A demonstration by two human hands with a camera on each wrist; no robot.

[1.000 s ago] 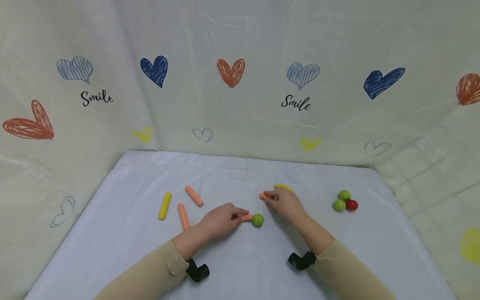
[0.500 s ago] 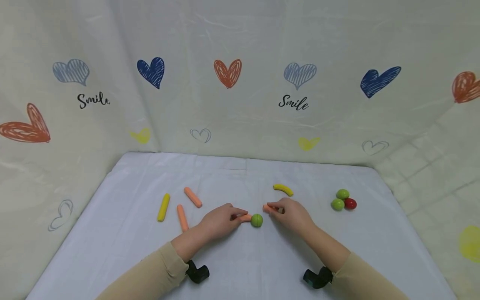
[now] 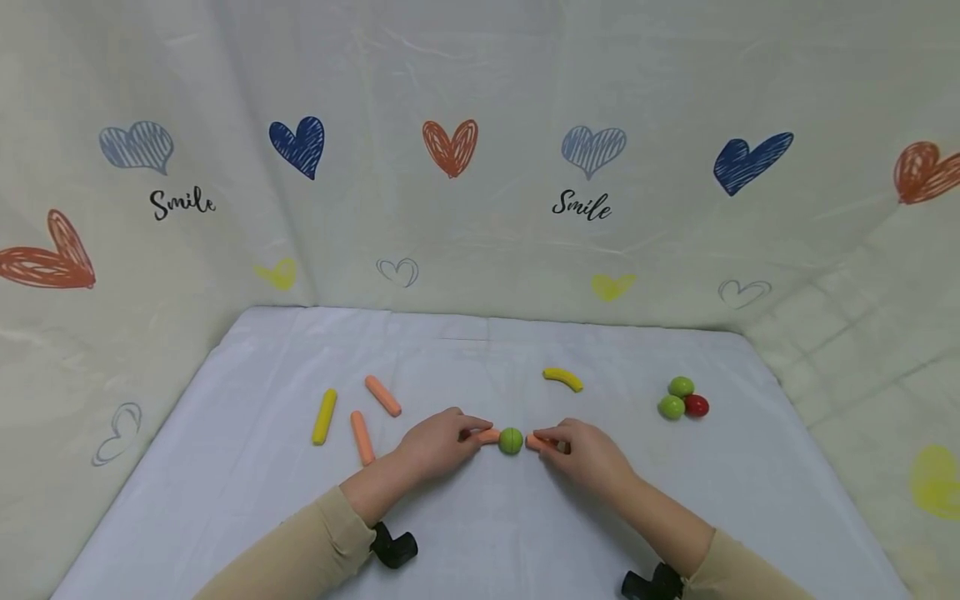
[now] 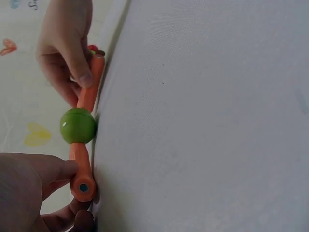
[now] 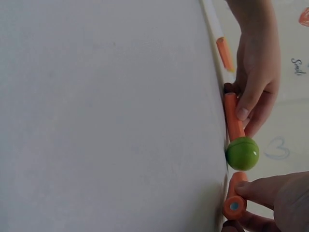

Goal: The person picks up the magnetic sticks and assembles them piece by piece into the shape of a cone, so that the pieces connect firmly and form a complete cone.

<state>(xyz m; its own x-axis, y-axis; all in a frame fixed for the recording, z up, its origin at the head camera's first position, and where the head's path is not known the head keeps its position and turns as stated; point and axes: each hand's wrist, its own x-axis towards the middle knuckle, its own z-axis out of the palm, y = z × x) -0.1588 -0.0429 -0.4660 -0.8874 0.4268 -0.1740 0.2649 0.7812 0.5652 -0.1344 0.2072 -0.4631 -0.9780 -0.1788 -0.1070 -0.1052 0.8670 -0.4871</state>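
Note:
Near the middle of the white table, my left hand [image 3: 438,446] pinches an orange rod [image 3: 489,437] between thumb and fingers. A grooved green ball [image 3: 511,441] sits against that rod's right end. From the other side, my right hand [image 3: 588,454] pinches a second orange rod [image 3: 534,442], pointed at the ball. The right wrist view shows a narrow gap between this rod [image 5: 238,181] and the green ball [image 5: 242,153]. A small blue disc [image 4: 83,187] shows in the near end of the left rod. Fingers cover part of both rods.
Left of my hands lie a yellow rod [image 3: 324,417] and two orange rods, one farther back [image 3: 383,396] and one nearer [image 3: 362,437]. A curved yellow piece [image 3: 562,379] lies behind my right hand. At right, two green balls [image 3: 672,407] and a red ball [image 3: 697,406] cluster together.
My right hand has moved toward me with its orange rod, from beside the curved yellow piece to level with the green ball. My left hand keeps its hold, nearly still.

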